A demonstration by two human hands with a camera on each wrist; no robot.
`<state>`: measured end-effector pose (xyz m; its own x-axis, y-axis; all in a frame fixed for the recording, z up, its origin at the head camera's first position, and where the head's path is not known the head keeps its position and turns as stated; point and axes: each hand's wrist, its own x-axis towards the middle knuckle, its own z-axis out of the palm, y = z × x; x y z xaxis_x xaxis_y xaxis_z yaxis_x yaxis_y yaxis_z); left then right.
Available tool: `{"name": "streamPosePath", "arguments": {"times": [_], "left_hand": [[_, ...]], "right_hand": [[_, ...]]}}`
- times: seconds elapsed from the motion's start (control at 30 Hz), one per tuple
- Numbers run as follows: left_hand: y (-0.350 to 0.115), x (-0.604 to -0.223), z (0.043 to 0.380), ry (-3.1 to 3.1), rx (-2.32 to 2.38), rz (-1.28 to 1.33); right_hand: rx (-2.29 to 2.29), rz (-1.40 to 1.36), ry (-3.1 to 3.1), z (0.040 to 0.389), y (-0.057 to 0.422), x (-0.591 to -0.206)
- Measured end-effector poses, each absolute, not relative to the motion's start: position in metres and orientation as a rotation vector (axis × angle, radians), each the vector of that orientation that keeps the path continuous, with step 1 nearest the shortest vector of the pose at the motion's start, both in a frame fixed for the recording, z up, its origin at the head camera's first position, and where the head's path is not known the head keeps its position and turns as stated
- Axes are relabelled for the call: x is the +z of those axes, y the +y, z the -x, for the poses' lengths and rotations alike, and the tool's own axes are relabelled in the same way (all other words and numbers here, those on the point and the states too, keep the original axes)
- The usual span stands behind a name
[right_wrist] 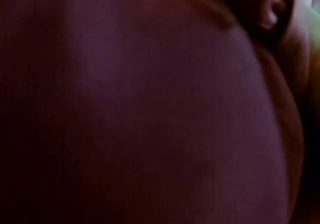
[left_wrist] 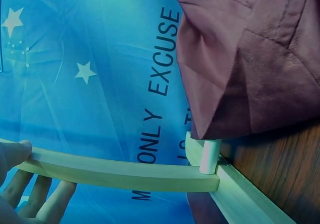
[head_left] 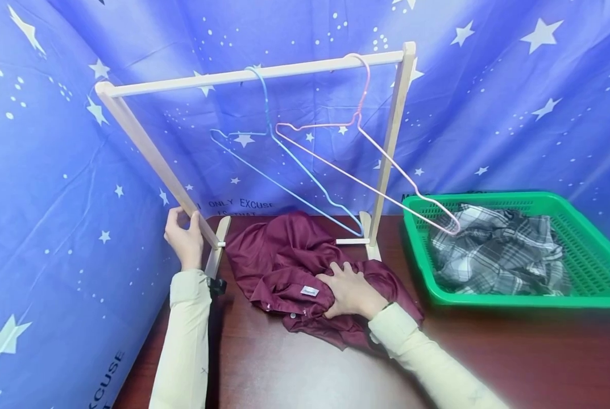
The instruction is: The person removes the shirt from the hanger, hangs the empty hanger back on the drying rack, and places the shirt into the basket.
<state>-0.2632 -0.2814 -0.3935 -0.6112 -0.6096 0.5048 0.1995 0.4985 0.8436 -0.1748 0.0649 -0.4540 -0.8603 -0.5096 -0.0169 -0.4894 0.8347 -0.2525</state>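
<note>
My left hand (head_left: 184, 238) pinches the left post of a wooden clothes rack (head_left: 148, 145), low down; in the left wrist view the thumb lies on one side of the post (left_wrist: 120, 174) and the fingers on the other. A maroon shirt (head_left: 284, 244) lies crumpled on the table under the rack, its white label and some buttons showing. Spread across the shirt near the collar, my right hand (head_left: 353, 292) rests on the cloth. Dark, blurred maroon fabric (right_wrist: 150, 109) fills most of the right wrist view, so the fingertips there are hidden.
From the rack's top bar hang a blue hanger (head_left: 268, 108) and a pink hanger (head_left: 363, 85). On the right stands a green basket (head_left: 494, 300) with a grey plaid garment (head_left: 499, 250) inside; the pink hanger's end overlaps it in view. A starry blue curtain (head_left: 489, 113) surrounds the brown table (head_left: 305, 375).
</note>
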Motion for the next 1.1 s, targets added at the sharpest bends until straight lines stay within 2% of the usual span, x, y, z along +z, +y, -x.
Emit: {"name": "streamPosePath", "arguments": {"times": [0.57,1.1], "left_hand": [[-0.283,-0.395,0.264,-1.899,-1.222,-0.356],[-0.282,-0.394,0.264,-1.899,-1.218,-0.349]], "right_hand": [[-0.262,0.914,2.909,0.161,0.061,-0.454],[-0.2,1.362,2.913,0.168,0.084,-0.446]]}}
